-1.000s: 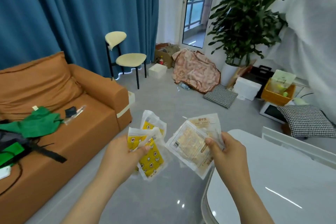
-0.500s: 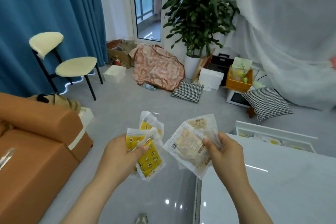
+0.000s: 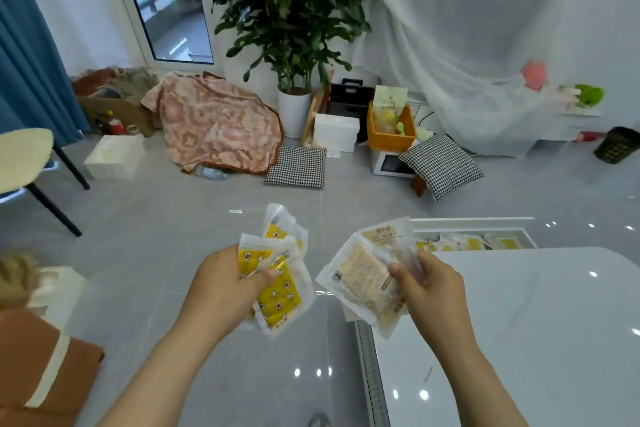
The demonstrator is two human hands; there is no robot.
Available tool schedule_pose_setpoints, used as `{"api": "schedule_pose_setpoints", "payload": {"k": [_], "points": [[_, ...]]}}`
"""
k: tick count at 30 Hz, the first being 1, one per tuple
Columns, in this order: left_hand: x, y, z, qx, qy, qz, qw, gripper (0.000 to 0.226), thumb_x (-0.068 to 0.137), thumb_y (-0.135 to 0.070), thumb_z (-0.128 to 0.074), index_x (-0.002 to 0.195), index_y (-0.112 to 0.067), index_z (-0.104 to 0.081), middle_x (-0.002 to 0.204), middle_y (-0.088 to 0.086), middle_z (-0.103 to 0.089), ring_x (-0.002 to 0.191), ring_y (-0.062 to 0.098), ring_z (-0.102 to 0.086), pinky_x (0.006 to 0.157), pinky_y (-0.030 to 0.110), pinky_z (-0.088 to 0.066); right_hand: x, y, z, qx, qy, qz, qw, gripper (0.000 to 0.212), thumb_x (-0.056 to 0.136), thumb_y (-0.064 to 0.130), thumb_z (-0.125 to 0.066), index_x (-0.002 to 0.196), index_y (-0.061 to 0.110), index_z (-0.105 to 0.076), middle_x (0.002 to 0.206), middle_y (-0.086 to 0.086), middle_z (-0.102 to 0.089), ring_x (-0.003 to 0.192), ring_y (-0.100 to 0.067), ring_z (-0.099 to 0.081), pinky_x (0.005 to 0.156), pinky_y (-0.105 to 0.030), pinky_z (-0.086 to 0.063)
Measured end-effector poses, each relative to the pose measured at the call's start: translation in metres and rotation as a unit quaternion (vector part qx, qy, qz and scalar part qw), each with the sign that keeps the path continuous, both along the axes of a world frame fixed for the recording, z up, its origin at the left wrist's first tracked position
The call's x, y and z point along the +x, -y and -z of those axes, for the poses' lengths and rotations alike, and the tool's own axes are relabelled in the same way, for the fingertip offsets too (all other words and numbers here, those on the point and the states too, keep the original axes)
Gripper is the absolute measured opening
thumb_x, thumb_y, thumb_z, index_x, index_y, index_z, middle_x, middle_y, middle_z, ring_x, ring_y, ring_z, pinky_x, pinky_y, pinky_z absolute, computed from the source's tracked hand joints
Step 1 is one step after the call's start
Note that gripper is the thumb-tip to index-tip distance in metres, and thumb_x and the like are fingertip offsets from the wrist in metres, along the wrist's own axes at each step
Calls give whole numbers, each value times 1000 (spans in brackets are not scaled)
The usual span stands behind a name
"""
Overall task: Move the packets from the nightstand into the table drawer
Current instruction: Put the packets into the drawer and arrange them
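While the drawer (image 3: 485, 224) is sitting open with loose packets (image 3: 464, 243) inside, the left hand (image 3: 221, 288) is gripping yellow packets (image 3: 278, 295) and the right hand (image 3: 436, 291) is pinching beige packets (image 3: 360, 276) by the surface (image 3: 540, 322). Guessing midway, 2 handfuls are waiting to go in.

Left forearm (image 3: 166, 367) and right forearm (image 3: 478, 378) are bare; left grip (image 3: 225, 284) and right grip (image 3: 436, 291) show short, plain thumbnails.
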State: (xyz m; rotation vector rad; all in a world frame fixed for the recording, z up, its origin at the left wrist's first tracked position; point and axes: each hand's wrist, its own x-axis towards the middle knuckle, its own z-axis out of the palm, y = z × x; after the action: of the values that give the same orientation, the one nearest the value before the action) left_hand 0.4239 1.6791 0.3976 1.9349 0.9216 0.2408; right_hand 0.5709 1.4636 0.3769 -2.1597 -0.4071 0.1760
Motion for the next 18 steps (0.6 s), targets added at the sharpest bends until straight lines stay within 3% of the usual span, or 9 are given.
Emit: {"api": "schedule_pose_setpoints", "payload": {"k": [3, 5, 10, 13, 18], "points": [[40, -21, 5, -7, -3, 28, 1000, 12, 79, -17, -72, 76, -27, -68, 75, -8, -72, 73, 9, -69, 69, 33, -56, 29, -10, 8, 4, 5, 25, 1000, 25, 88, 19, -64, 65, 22, -54, 62, 4, -59, 58, -6, -56, 49, -18, -40], [70, -33, 8, -9, -6, 45, 999, 11, 79, -18, -72, 77, -28, -68, 76, -8, -72, 74, 9, -69, 70, 33, -56, 51, -20, 12, 4, 1, 37, 999, 31, 88, 17, -65, 62, 25, -50, 60, 7, -56, 53, 1, -53, 46, -13, -38], [155, -65, 11, 20, -30, 88, 995, 8, 78, -20, -72, 78, -27, -69, 78, -7, -72, 76, 10, -69, 73, 34, -56, 123, -43, 25, 7, -7, 72, 997, 21, 88, 20, -64, 69, 15, -57, 64, 1, -61, 61, -15, -57, 49, -26, -43], [204, -81, 9, 52, -56, 110, 991, 5, 79, -21, -72, 80, -25, -70, 77, -8, -72, 76, 8, -67, 73, 32, -55, 166, -55, 29, 8, -11, 81, 997, 20, 87, 20, -65, 69, 17, -57, 64, 4, -60, 60, -10, -55, 51, -23, -37], [281, -97, 11, 60, -64, 140, 986, 13, 79, -20, -71, 74, -30, -65, 76, -12, -69, 75, 3, -64, 62, 23, -47, 230, -66, 37, 8, -35, 106, 994, 13, 87, 21, -64, 75, 18, -62, 69, 3, -64, 67, -14, -59, 56, -26, -42]]}}
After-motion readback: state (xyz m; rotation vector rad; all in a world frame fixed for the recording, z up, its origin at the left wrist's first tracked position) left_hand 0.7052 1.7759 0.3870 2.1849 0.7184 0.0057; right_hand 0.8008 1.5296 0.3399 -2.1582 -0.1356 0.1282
